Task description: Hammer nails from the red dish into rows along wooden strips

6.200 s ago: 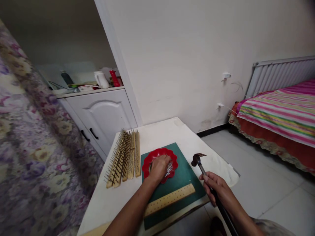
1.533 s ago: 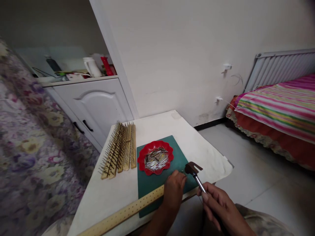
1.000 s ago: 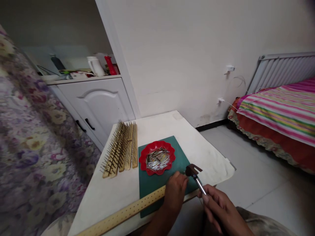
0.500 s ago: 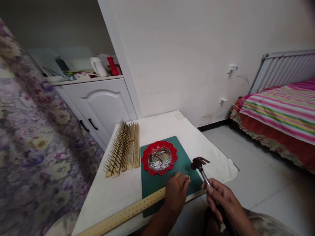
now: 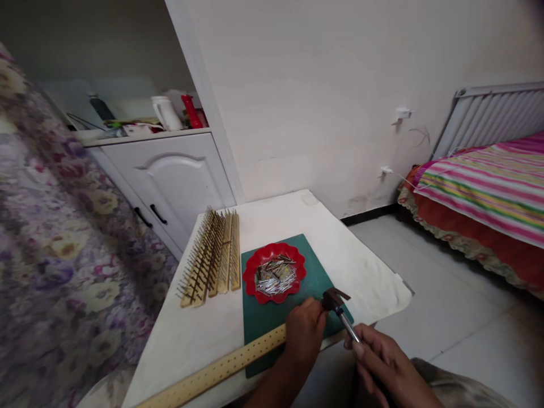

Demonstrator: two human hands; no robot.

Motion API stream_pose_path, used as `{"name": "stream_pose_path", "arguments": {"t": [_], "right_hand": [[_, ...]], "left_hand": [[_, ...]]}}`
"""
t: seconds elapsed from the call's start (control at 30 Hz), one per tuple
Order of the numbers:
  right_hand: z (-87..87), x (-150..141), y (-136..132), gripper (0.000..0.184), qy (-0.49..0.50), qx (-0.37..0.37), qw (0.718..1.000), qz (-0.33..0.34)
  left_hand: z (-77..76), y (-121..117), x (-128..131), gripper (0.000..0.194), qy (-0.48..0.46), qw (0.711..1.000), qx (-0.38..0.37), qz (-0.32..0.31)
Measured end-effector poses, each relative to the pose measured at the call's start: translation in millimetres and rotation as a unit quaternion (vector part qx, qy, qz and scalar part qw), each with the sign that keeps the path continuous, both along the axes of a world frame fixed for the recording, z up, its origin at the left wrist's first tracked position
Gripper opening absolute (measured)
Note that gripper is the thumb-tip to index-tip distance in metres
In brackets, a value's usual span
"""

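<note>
My right hand point(image 5: 380, 362) is wrapped around the handle of a claw hammer point(image 5: 338, 300). The hammer's dark head is down beside the fingertips of my left hand point(image 5: 304, 328). That left hand is closed over the right end of a long wooden strip point(image 5: 229, 365) with rows of holes. A nail seen at the left fingertips half a second ago is now hidden by the hammer head. Just beyond the left hand, a red scalloped dish point(image 5: 250, 289) holds many loose nails point(image 5: 276, 276). Under dish and strip end lies a green cutting mat point(image 5: 317, 277).
Several wooden strips point(image 5: 223, 266) bristling with upright nails lie at the table's left. The white table point(image 5: 276, 212) meets the wall at the back. A cabinet point(image 5: 170, 175) and a floral curtain point(image 5: 85, 226) are at left, a bed point(image 5: 488, 187) at right.
The hammer has swung down and left, its head now at the left fingertips and covering the nail. My right hand moved slightly down with it. The left hand stays in place on the strip.
</note>
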State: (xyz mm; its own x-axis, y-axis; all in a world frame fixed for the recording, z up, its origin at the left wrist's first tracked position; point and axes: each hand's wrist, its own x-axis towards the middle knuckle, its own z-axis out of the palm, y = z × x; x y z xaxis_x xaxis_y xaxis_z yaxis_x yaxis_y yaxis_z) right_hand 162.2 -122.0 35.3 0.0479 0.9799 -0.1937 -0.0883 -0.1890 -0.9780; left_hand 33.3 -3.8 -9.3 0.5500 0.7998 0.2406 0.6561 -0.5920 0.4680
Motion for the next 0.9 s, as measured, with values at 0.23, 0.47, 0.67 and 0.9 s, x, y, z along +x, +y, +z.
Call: {"name": "stream_pose_path", "arguments": {"t": [0.23, 0.47, 0.67, 0.9], "right_hand": [[-2.0, 0, 0, 0.039, 0.033, 0.013, 0.999, -0.032], [-15.9, 8, 11, 0.036, 0.099, 0.011, 0.993, -0.065], [-24.9, 11, 17, 0.036, 0.132, 0.022, 0.988, -0.076], [-23.2, 9, 19, 0.039, 0.107, 0.009, 0.991, -0.080]], "left_hand": [[3.8, -5, -4, 0.016, -0.049, 0.998, -0.008, -0.028], [35.0, 25, -34, 0.017, -0.040, 0.999, 0.030, -0.010], [58.1, 104, -32, 0.020, 0.100, 0.994, 0.048, 0.000], [44.2, 141, -11, 0.017, 0.177, 0.984, 0.021, -0.024]]}}
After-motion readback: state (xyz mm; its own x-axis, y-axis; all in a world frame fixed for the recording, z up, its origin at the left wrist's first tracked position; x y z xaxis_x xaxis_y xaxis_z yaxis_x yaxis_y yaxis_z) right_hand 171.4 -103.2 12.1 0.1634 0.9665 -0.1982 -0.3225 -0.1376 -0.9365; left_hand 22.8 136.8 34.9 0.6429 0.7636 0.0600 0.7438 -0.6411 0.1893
